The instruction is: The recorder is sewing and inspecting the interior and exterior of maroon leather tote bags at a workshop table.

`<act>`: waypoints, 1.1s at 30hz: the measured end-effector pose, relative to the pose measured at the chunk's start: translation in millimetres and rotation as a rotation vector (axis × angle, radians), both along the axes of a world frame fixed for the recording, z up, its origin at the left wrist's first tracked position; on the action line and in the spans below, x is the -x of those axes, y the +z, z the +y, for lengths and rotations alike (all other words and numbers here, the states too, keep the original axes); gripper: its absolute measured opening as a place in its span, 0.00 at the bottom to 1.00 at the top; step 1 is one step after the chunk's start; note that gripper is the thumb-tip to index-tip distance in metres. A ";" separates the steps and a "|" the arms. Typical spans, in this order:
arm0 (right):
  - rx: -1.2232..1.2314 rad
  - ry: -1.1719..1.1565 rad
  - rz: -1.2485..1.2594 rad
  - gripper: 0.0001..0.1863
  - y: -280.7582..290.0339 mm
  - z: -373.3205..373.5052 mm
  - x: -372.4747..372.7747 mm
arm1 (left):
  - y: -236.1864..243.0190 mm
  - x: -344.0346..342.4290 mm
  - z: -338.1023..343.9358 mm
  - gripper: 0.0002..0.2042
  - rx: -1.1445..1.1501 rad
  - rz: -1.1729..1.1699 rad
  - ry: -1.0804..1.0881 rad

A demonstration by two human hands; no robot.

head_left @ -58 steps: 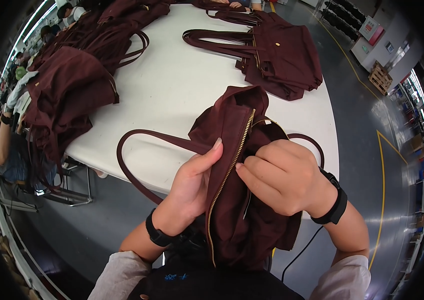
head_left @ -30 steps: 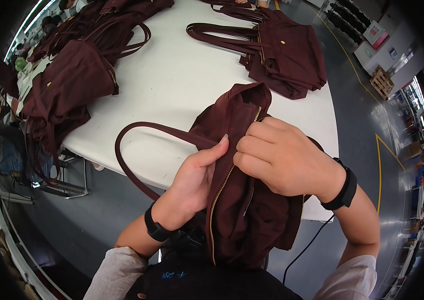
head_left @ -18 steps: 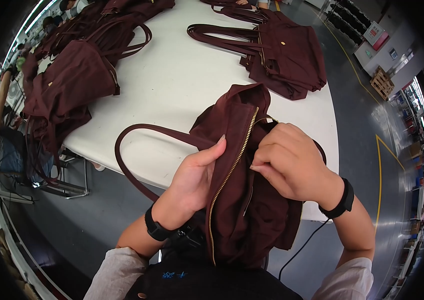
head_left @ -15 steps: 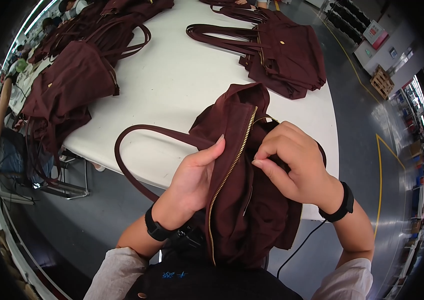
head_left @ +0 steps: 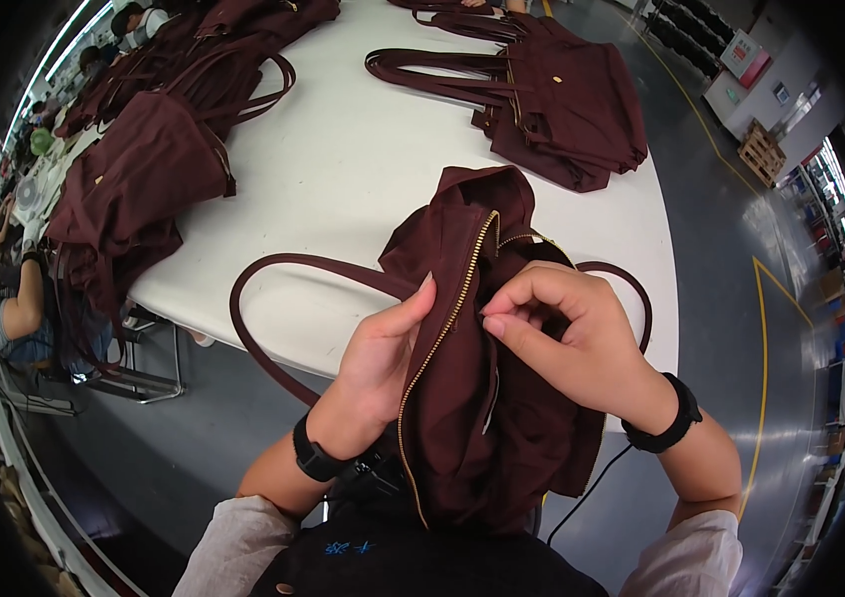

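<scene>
Bag factory floor, maroon bags (head_left: pixel 134 179), worktable (head_left: pixel 343 169)

In front of me a white table (head_left: pixel 343 169) carries a heap of dark red bags (head_left: pixel 144 169) along its left side, another folded bag (head_left: pixel 567 104) at its far right, and the bag (head_left: pixel 462 219) I work on at its near edge.

Grey sleeves (head_left: pixel 243 542); black wristbands (head_left: pixel 315 460)
</scene>
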State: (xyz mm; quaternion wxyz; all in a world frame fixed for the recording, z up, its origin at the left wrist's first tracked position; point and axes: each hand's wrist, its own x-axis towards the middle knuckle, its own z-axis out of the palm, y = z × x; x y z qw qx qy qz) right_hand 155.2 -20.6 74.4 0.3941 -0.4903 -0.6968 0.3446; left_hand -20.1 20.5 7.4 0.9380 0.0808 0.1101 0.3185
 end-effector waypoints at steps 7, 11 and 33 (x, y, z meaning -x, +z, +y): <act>-0.121 0.004 -0.059 0.04 -0.4 2.4 1.6 | -3.2 1.2 -1.4 0.18 0.104 -0.090 -0.049; -0.144 0.003 -0.038 0.04 -2.5 3.2 0.1 | -4.8 1.9 -1.0 0.18 0.112 -0.127 -0.050; -0.513 0.043 -0.238 0.11 -8.1 3.9 9.5 | -7.2 -1.0 0.7 0.19 0.092 -0.067 -0.030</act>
